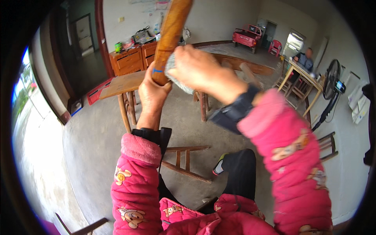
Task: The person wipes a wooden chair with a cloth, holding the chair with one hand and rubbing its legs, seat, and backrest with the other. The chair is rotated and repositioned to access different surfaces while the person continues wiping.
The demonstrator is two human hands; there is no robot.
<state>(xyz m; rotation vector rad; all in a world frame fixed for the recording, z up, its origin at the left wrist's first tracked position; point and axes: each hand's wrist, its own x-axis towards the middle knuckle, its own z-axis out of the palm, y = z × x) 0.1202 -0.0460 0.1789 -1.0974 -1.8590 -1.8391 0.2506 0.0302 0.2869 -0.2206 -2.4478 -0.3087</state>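
My left hand is closed around the lower end of a long brown wooden piece, varnished and held up tilted in front of me. A blue mark shows on the wood just above my thumb. In my right hand, slightly blurred, is a grey cloth-like pad pressed against the side of the wood. The upper end of the piece runs out of view at the top. Black bands sit around both wrists, below pink quilted sleeves.
A wooden bench stands ahead on the concrete floor. By my feet is a wooden frame with rungs. Behind are a drawer cabinet and a red toy-like truck. At right, a person sits at a table beside a fan.
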